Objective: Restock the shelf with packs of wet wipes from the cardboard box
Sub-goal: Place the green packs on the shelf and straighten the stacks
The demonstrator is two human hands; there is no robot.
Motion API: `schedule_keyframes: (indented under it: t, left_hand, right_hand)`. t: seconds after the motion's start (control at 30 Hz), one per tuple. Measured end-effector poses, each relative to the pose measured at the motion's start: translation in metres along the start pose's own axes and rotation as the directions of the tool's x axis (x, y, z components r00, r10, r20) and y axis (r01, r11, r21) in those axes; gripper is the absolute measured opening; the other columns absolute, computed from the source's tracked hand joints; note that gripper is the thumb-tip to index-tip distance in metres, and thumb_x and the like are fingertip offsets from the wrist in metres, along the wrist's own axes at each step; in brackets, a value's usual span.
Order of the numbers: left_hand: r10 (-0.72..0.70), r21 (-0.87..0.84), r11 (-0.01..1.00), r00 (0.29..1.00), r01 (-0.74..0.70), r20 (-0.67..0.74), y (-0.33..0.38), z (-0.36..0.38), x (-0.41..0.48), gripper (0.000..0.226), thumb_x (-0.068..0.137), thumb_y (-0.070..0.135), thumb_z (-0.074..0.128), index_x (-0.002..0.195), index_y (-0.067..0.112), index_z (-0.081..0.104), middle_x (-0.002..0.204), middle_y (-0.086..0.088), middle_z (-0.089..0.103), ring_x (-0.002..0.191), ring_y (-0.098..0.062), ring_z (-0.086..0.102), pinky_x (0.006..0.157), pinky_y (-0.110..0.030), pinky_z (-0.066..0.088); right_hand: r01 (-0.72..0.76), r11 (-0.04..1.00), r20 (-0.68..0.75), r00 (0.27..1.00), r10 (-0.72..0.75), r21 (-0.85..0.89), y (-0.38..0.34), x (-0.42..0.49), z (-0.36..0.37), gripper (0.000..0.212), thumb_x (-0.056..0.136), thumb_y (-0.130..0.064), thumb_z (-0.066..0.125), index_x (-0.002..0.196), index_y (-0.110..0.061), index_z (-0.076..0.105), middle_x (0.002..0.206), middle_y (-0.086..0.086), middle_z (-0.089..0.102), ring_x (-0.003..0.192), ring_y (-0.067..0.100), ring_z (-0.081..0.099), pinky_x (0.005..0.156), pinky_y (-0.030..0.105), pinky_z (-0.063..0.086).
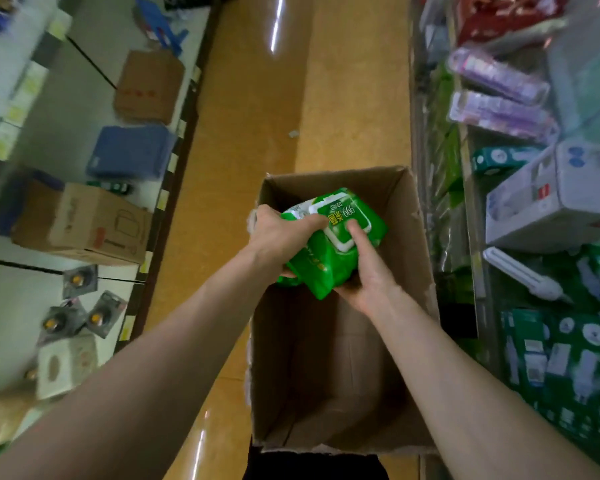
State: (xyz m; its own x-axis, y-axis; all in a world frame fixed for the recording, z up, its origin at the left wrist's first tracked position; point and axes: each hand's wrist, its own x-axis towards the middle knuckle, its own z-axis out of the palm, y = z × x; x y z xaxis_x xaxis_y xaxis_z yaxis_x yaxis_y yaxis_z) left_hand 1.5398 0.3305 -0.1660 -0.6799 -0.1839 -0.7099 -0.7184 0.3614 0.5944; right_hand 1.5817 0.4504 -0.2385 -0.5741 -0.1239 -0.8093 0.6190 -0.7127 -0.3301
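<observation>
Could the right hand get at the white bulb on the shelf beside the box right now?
Probably not yet: the right hand has its grip on the green wipes pack, shared with the left hand. The way to the bulb itself looks open.

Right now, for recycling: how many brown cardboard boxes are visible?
3: the open brown cardboard box on the aisle floor; the printed brown cardboard box and the farther brown cardboard box on the left shelf. Others may be hidden.
</observation>
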Motion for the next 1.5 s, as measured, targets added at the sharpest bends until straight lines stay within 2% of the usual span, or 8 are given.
schedule_keyframes:
  t: [0.2, 0.37, 0.77, 0.97, 1.1, 1.33, 1.4, 1.5]
  left_hand:
    - [-0.095, 0.216, 0.975, 0.969, 0.044, 0.228, 0.022, -0.093, -0.043, 0.05, 0.083, 0.058, 0.061, 0.109, 0.016, 0.063, 0.102, -0.008, 0.072, 0.092, -0.025, 0.069, 0.084, -0.044, 0.056]
    - [-0.01, -0.084, 0.996, 0.96, 0.035, 0.28, 0.01, -0.174, -0.097, 0.043, 0.089, 0.053, 0.055, 0.097, 0.013, 0.069, 0.095, -0.011, 0.074, 0.077, -0.025, 0.071, 0.08, -0.037, 0.057]
    - [0.148, -0.679, 0.676, 0.955, -0.287, -0.256, -0.145, -0.373, -0.258, 0.051, 0.079, 0.048, 0.066, 0.117, 0.014, 0.067, 0.107, -0.014, 0.072, 0.087, -0.029, 0.07, 0.082, -0.04, 0.057]
    - [0.11, -0.726, 0.492, 0.861, -0.481, -0.496, -0.238, -0.452, -0.332, 0.034, 0.089, 0.038, 0.061, 0.108, 0.011, 0.069, 0.094, -0.014, 0.074, 0.075, -0.027, 0.072, 0.071, -0.04, 0.06]
    - [0.058, -0.7, 0.446, 0.799, -0.557, -0.599, -0.307, -0.492, -0.375, 0.043, 0.085, 0.037, 0.067, 0.119, 0.01, 0.065, 0.109, -0.015, 0.071, 0.098, -0.03, 0.069, 0.085, -0.044, 0.056]
    - [-0.081, -0.604, 0.48, 0.653, -0.636, -0.753, -0.407, -0.571, -0.463, 0.027, 0.084, 0.028, 0.068, 0.109, 0.019, 0.063, 0.095, -0.002, 0.071, 0.094, -0.022, 0.064, 0.085, -0.043, 0.055]
    - [-0.114, -0.502, 0.544, 0.533, -0.673, -0.838, -0.434, -0.591, -0.48, 0.06, 0.079, 0.023, 0.075, 0.131, 0.019, 0.047, 0.104, 0.0, 0.07, 0.099, -0.022, 0.065, 0.088, -0.049, 0.053]
    - [-0.03, -0.185, 0.866, 0.32, -0.465, -0.947, -0.474, -0.62, -0.504, 0.114, 0.065, 0.027, 0.088, 0.152, 0.023, 0.015, 0.145, -0.001, 0.042, 0.127, -0.021, 0.048, 0.105, -0.045, 0.043]
  right_hand:
    - [0.186, 0.912, 0.154, 0.978, -0.137, -0.366, -0.006, -0.045, 0.06, 0.044, 0.08, -0.042, 0.072, 0.118, -0.021, 0.065, 0.104, 0.004, 0.073, 0.095, 0.023, 0.07, 0.081, 0.042, 0.057]
    - [0.377, 0.778, 0.447, 0.884, -0.14, -0.503, 0.018, -0.091, 0.141, 0.047, 0.081, -0.033, 0.073, 0.124, -0.018, 0.061, 0.107, 0.006, 0.072, 0.096, 0.023, 0.071, 0.084, 0.041, 0.056]
    - [0.598, 0.536, 0.774, 0.605, 0.185, -0.596, 0.197, -0.242, 0.327, 0.031, 0.084, -0.022, 0.071, 0.113, -0.014, 0.064, 0.104, 0.009, 0.073, 0.091, 0.023, 0.071, 0.081, 0.037, 0.058]
    - [0.601, 0.404, 0.722, 0.528, 0.446, -0.689, 0.321, -0.315, 0.381, 0.03, 0.087, -0.028, 0.066, 0.113, -0.013, 0.068, 0.103, 0.01, 0.073, 0.093, 0.023, 0.071, 0.072, 0.032, 0.06]
    - [0.7, 0.25, 0.704, 0.489, 0.515, -0.669, 0.397, -0.349, 0.406, 0.037, 0.078, -0.03, 0.075, 0.11, -0.012, 0.069, 0.098, 0.01, 0.074, 0.089, 0.024, 0.072, 0.079, 0.037, 0.058]
    - [0.943, 0.022, 0.74, 0.246, 0.626, -0.332, 0.5, -0.405, 0.449, 0.057, 0.064, -0.016, 0.087, 0.112, -0.022, 0.058, 0.092, -0.008, 0.072, 0.074, 0.006, 0.071, 0.064, 0.022, 0.056]
    - [0.972, -0.014, 0.744, 0.19, 0.641, -0.235, 0.526, -0.416, 0.459, 0.066, 0.062, -0.017, 0.089, 0.119, -0.021, 0.055, 0.099, -0.007, 0.07, 0.082, 0.008, 0.07, 0.072, 0.024, 0.056]
    - [0.987, -0.163, 0.723, 0.102, 0.683, 0.015, 0.567, -0.426, 0.481, 0.081, 0.06, -0.027, 0.089, 0.13, -0.026, 0.047, 0.108, -0.008, 0.065, 0.095, 0.011, 0.065, 0.086, 0.031, 0.053]
